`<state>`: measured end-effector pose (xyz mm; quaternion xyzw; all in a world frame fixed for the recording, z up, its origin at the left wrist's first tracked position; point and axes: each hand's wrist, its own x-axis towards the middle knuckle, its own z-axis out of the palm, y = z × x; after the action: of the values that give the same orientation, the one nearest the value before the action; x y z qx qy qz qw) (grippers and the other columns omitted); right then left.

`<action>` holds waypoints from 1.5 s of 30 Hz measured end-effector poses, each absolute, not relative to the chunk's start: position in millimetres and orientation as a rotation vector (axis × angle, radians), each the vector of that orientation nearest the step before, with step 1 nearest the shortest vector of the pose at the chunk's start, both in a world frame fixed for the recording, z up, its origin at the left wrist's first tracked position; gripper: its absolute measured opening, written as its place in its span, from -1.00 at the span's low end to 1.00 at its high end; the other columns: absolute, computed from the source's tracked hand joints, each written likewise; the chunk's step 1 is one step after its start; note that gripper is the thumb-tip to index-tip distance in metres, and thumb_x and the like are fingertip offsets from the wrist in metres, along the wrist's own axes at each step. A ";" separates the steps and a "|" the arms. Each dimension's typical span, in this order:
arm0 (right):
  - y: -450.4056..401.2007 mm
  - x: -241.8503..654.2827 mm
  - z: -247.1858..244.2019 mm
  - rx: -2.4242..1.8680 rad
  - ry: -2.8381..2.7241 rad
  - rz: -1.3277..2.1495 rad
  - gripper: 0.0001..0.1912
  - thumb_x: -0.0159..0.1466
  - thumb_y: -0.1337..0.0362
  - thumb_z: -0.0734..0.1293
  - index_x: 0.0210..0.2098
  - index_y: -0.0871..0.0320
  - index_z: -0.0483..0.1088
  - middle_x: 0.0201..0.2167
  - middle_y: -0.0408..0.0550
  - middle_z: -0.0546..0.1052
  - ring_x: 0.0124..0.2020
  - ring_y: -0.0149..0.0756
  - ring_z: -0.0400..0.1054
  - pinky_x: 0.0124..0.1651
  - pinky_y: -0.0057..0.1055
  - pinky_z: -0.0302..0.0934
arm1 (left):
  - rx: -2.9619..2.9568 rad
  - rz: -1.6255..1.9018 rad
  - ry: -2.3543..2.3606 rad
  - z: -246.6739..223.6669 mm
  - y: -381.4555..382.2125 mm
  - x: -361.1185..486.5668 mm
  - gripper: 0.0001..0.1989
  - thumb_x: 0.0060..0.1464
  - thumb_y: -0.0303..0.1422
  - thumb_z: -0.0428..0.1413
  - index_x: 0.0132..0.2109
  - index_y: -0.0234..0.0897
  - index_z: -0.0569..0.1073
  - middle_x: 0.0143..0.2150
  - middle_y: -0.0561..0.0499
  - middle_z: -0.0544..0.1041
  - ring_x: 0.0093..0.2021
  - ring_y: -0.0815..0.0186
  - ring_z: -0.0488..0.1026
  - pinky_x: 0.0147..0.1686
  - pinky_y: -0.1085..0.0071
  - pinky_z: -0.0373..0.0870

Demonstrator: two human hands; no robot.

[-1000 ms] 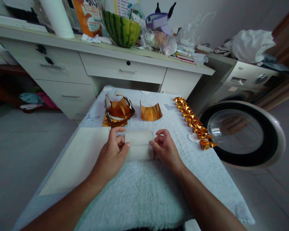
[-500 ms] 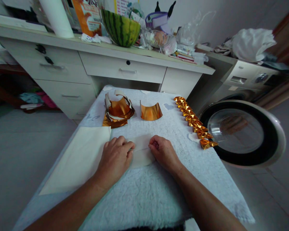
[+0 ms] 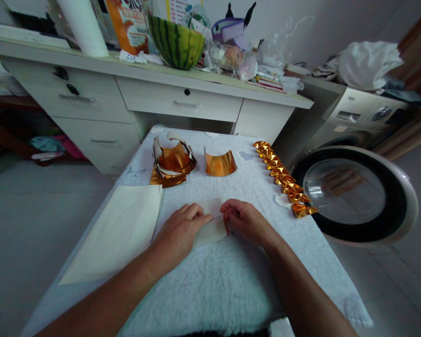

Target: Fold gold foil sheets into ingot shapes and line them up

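Observation:
A small pale sheet of paper (image 3: 210,231) lies on the cloth-covered table, with a crease across it. My left hand (image 3: 182,227) rests on its left part, fingers curled and the thumb pressed along the crease. At the right edge my right hand (image 3: 243,220) pinches the paper between thumb and fingers. Left of them lies a large cream sheet (image 3: 115,234). Beyond the hands sit a stack of curled copper-coloured foil pieces (image 3: 173,161) and a single curved foil piece (image 3: 220,163).
A row of folded gold foil pieces (image 3: 282,177) runs along the table's right side. Past it stands a washing machine with its round door (image 3: 351,194) open. A cluttered counter with half a watermelon (image 3: 175,42) is behind the table.
My left hand has slid right along the crease, its thumb now close to the right hand. My right hand has shifted slightly right, its fingers more bent over the paper's edge.

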<state>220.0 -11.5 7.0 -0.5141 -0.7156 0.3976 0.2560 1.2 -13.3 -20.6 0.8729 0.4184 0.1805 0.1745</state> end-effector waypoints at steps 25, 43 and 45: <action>-15.2 222.8 21.8 -1.259 -2.173 1.012 -0.82 0.26 0.42 0.27 -0.29 0.11 0.51 -0.34 -0.13 0.46 -0.34 -0.40 0.33 -0.27 -0.47 0.18 | 2.319 0.461 1.142 8.4 -14.0 -5.2 -0.62 0.07 -0.25 0.20 0.04 -0.20 0.48 -0.03 -0.07 0.50 0.01 0.11 0.38 0.04 0.18 0.31; -14.8 208.8 12.1 -1.541 -2.062 0.807 -0.84 0.25 0.37 0.33 -0.47 0.16 0.45 -0.43 -0.14 0.38 -0.37 -0.39 0.26 -0.30 -0.45 0.08 | 2.210 0.486 1.354 9.9 -12.1 -3.3 -0.84 0.19 -0.33 0.02 -0.32 -0.19 0.46 -0.32 0.06 0.53 -0.26 0.26 0.47 -0.29 0.38 0.28; -14.9 206.0 11.3 -1.624 -2.065 0.730 -0.83 0.23 0.36 0.36 -0.50 0.17 0.43 -0.43 -0.12 0.37 -0.36 -0.37 0.24 -0.29 -0.43 0.07 | 2.204 0.507 1.411 7.3 -12.3 -2.7 -0.90 0.16 -0.35 0.04 -0.32 -0.18 0.43 -0.33 0.08 0.53 -0.30 0.28 0.47 -0.34 0.40 0.25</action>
<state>206.0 -14.9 11.3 -0.5828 -0.7412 0.2619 0.2059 -2.7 -12.3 7.3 0.8035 0.5143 0.1848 0.2360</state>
